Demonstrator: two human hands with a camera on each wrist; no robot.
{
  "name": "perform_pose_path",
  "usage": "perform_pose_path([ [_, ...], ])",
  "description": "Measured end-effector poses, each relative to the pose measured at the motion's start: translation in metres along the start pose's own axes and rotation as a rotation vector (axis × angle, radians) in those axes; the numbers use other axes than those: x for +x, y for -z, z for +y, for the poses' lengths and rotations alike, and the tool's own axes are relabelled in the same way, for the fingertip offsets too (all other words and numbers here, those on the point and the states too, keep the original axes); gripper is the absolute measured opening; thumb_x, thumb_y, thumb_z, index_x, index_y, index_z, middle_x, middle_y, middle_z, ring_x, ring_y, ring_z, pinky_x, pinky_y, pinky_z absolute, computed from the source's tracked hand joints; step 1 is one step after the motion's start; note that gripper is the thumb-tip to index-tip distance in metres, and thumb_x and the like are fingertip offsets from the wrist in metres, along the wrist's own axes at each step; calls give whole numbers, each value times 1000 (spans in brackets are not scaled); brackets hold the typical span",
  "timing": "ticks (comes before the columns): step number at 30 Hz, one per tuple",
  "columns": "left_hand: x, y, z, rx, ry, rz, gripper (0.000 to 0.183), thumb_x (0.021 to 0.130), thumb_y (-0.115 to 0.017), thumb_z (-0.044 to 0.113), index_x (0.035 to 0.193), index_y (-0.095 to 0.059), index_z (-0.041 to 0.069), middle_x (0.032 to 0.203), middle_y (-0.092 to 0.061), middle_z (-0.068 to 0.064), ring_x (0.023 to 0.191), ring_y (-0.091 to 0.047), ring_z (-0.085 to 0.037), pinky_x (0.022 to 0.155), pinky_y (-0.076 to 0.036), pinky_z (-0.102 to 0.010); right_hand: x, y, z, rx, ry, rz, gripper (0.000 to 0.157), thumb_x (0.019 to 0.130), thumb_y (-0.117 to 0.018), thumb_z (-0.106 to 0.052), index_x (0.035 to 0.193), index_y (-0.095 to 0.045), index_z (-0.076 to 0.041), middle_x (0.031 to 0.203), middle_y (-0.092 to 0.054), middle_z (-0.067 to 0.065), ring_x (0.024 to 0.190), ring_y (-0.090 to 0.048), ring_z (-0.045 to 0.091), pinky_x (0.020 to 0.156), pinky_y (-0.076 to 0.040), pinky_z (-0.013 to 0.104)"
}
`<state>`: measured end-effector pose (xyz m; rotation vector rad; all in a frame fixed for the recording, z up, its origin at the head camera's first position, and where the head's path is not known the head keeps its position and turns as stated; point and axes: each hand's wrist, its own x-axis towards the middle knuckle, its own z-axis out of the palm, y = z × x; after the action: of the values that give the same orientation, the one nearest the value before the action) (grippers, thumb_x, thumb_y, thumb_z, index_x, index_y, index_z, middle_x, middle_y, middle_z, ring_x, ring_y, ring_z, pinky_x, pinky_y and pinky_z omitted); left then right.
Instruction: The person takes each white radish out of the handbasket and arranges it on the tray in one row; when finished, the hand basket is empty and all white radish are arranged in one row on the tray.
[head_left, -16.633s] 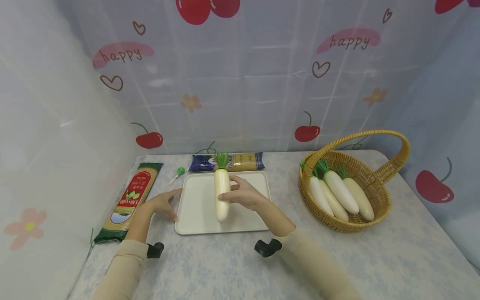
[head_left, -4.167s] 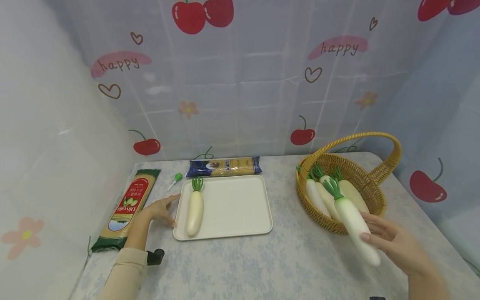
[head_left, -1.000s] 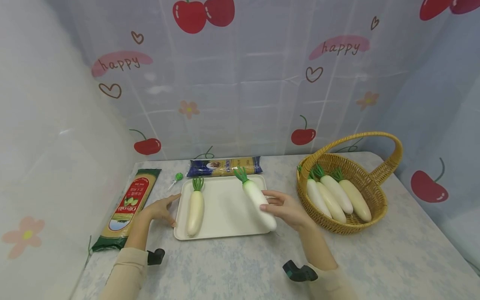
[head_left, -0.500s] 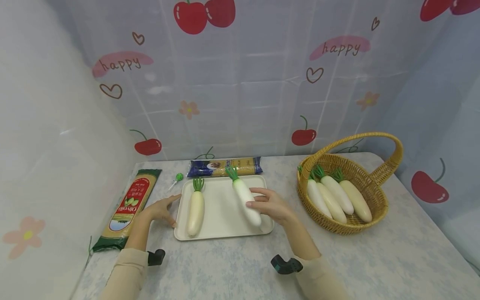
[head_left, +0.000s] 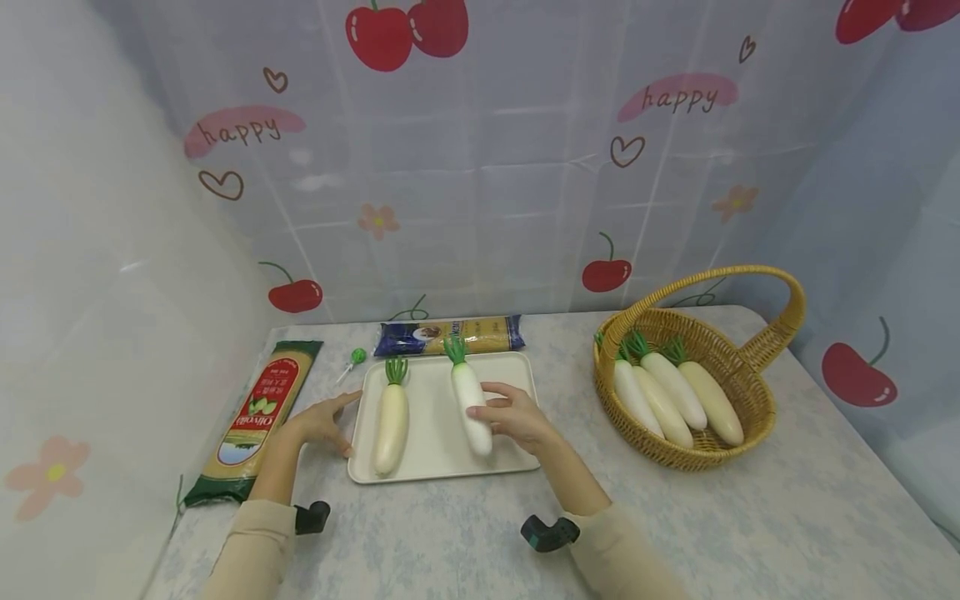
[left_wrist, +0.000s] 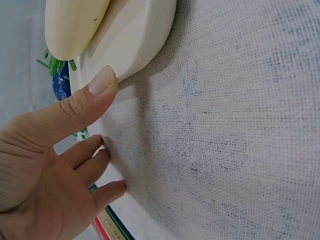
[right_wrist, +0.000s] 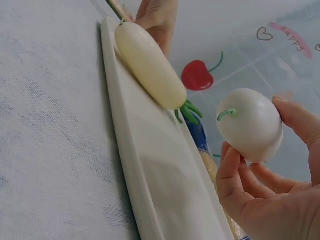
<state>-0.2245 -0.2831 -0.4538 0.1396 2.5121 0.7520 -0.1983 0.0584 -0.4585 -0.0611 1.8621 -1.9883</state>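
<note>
My right hand (head_left: 517, 418) pinches a white radish (head_left: 470, 408) with green leaf stubs between thumb and fingers. In the right wrist view this white radish (right_wrist: 250, 125) hangs above the cream tray (right_wrist: 145, 170), its root end toward the camera. A second, creamier radish (head_left: 391, 425) lies lengthwise at the tray's left side. My left hand (head_left: 318, 423) rests at the left edge of the tray (head_left: 431, 477), fingers spread. In the left wrist view, the left thumb (left_wrist: 80, 107) touches the tray's rim, and its other fingertips reach down to the cloth.
A wicker basket (head_left: 761, 425) with a tall handle holds several radishes at the right. Behind the tray lies a blue and yellow pasta packet (head_left: 450, 335). A red and green pasta packet (head_left: 258, 417) and a green lollipop (head_left: 358, 356) lie at the left.
Since 4.2 seconds ago the right hand has carried the white radish from the basket leftward over the tray. Over the last second it moves further left and turns more upright. The left hand stays put.
</note>
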Motion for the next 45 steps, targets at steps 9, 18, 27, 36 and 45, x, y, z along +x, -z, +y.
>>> perform_pose_path([
  [9,1,1,-4,-27,-28,-29,113,56,-90,29,148,-27,9,147,-23,-34,133,-22,-52,104,-26,-64,6,-18,9,-40,-6,52,67,81,-72,-14,137,-40,7,118,-58,29,89,-65,24,73,-57,35],
  [18,-3,0,0,-22,0,-4,110,59,-89,16,148,-25,3,147,-22,-34,134,-21,-52,106,-26,-62,16,-30,11,-119,-17,54,69,80,-74,-16,136,-41,6,111,-61,25,78,-67,22,70,-57,34],
  [27,-4,1,2,-22,-5,-15,110,59,-89,18,148,-25,3,147,-22,-34,134,-21,-52,105,-26,-63,25,-42,13,-139,-25,16,71,78,-76,-16,136,-41,6,103,-65,22,75,-67,20,69,-58,36],
  [36,-4,3,2,-8,-24,-22,112,57,-90,25,148,-26,5,146,-23,-35,133,-22,-53,104,-27,-63,34,-55,13,-173,-25,11,71,78,-76,-15,136,-41,7,99,-67,21,74,-67,21,66,-58,35],
  [45,-5,0,3,-3,-12,2,108,60,-88,13,147,-26,2,146,-23,-34,133,-24,-52,105,-28,-61,37,-65,17,-210,-3,26,72,76,-77,-15,133,-42,9,89,-69,18,70,-66,19,61,-57,32],
])
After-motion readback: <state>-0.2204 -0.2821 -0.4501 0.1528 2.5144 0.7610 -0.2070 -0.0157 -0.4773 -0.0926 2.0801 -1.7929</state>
